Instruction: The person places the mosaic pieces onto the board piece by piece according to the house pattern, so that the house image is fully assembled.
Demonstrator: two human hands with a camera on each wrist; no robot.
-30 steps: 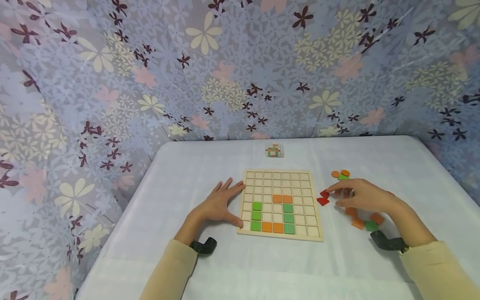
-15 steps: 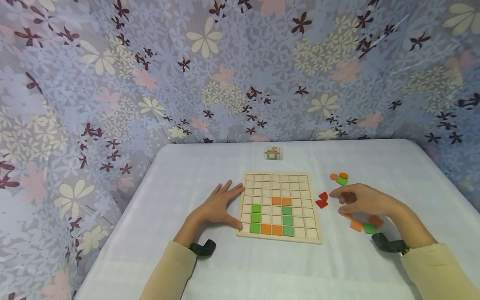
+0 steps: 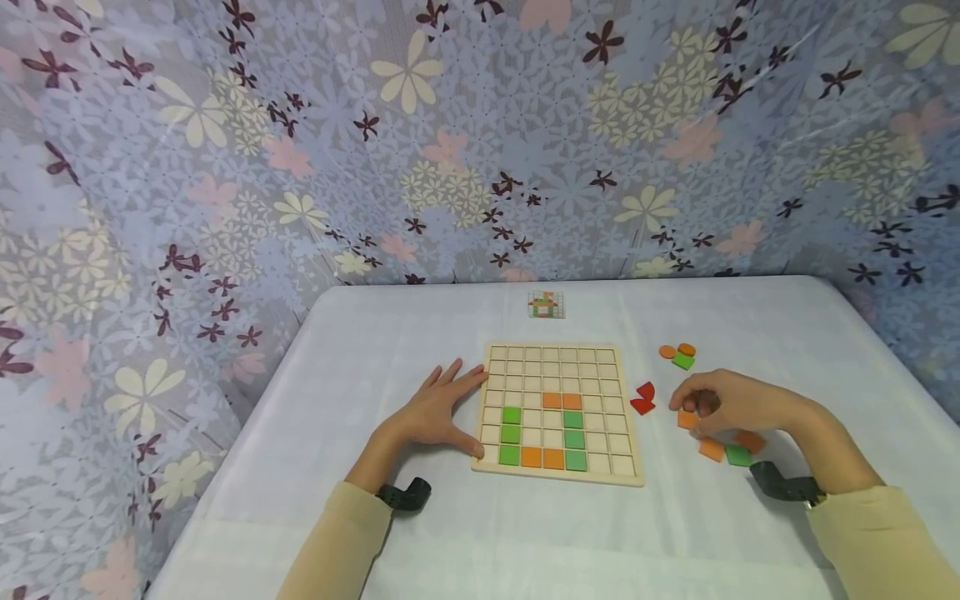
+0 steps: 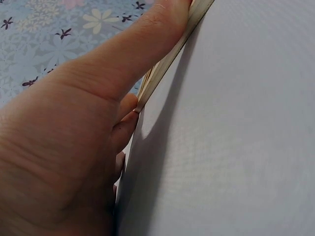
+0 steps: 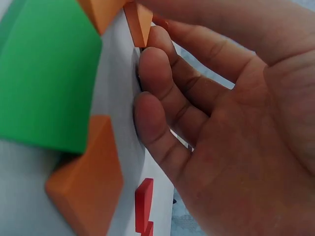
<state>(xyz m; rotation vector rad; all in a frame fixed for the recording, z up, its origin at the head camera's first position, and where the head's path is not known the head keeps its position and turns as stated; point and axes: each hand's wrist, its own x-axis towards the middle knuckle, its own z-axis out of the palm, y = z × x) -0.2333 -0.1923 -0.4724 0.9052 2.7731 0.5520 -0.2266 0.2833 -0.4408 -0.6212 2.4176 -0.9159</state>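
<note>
A wooden grid board (image 3: pixel 603 429) lies mid-table with green and orange square tiles set in several cells. My left hand (image 3: pixel 435 410) rests at its left edge, fingers spread and thumb at the near corner. In the left wrist view the thumb (image 4: pixel 142 42) lies along the board's side (image 4: pixel 165 64). Right of the board, my right hand (image 3: pixel 738 400) pinches an orange square tile (image 3: pixel 687 418) between thumb and fingers, low over the cloth. The right wrist view shows that tile (image 5: pixel 140 23) at the fingertips, partly hidden by the thumb.
Two red quarter-round pieces (image 3: pixel 643 406) lie by the board's right edge. Orange discs (image 3: pixel 667 352) and a light green tile (image 3: pixel 683 362) sit beyond the right hand. Nearer are a green tile (image 3: pixel 738 455) and orange tiles (image 3: pixel 712 450). A small pattern card (image 3: pixel 546 305) lies at the back.
My right hand has drawn back from beside the red pieces to an orange tile, and its thumb and fingers have closed on it. The left hand has stayed at the board.
</note>
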